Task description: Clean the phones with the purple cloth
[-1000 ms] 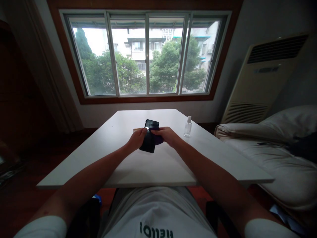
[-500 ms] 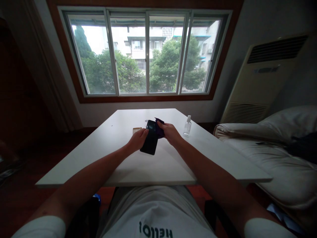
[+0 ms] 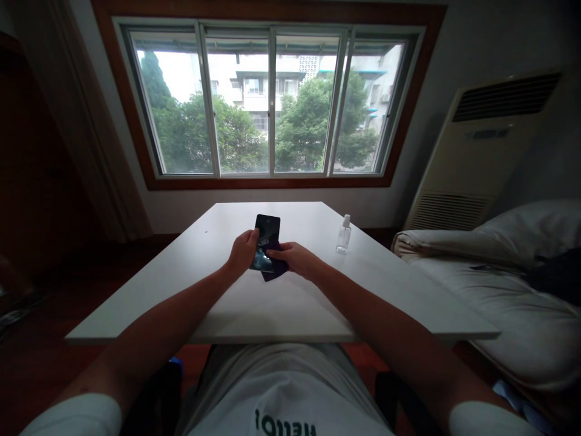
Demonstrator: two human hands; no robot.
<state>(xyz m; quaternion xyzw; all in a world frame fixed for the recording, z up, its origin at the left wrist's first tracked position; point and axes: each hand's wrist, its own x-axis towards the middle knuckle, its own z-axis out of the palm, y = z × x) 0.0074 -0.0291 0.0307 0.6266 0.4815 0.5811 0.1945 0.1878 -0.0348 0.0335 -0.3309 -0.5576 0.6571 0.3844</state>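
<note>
Over the middle of the white table [image 3: 290, 312], the person's left hand [image 3: 242, 251] grips a dark phone [image 3: 268, 226] by its left edge. The right hand [image 3: 297, 259] pinches a dark purple cloth [image 3: 276, 270] over the phone's lower right. A clear bottle [image 3: 344, 237] stands upright near the table's right edge; a window [image 3: 271, 109] is beyond the table's far edge.

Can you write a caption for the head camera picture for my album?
Left hand holds a phone, right hand a dark cloth, over a white table.
</note>
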